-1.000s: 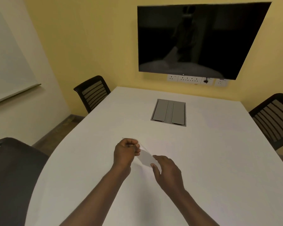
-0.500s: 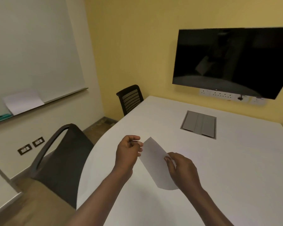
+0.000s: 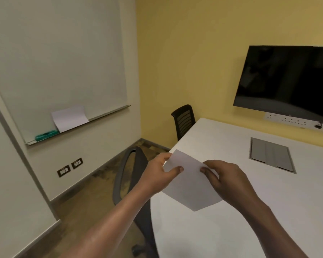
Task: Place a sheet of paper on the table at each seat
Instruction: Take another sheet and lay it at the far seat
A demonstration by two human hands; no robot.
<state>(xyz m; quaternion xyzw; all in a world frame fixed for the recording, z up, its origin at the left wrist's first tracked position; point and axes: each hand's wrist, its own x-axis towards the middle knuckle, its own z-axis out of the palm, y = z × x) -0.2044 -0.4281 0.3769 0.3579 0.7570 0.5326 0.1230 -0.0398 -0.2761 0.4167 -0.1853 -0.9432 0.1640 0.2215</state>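
A white sheet of paper [image 3: 190, 185] is held in the air over the left edge of the white table [image 3: 259, 211]. My left hand [image 3: 157, 174] pinches its upper left corner, thumb on top. My right hand [image 3: 226, 180] grips its right side, thumb on the sheet. The sheet tilts, its lower corner pointing down toward the tabletop. A dark chair [image 3: 131, 185] stands at the table's left edge, just below my left hand. A second black chair [image 3: 184, 120] stands at the far left corner of the table.
A whiteboard [image 3: 60, 62] hangs on the left wall, with another sheet of paper [image 3: 69, 118] and a green eraser [image 3: 45, 135] on its ledge. A black screen [image 3: 287, 84] is on the yellow wall. A grey cable hatch [image 3: 271, 154] sits in the tabletop.
The view has swung left, bringing the whiteboard and near chair into sight. Both hands have lifted the sheet off the table and carried it toward the left edge.
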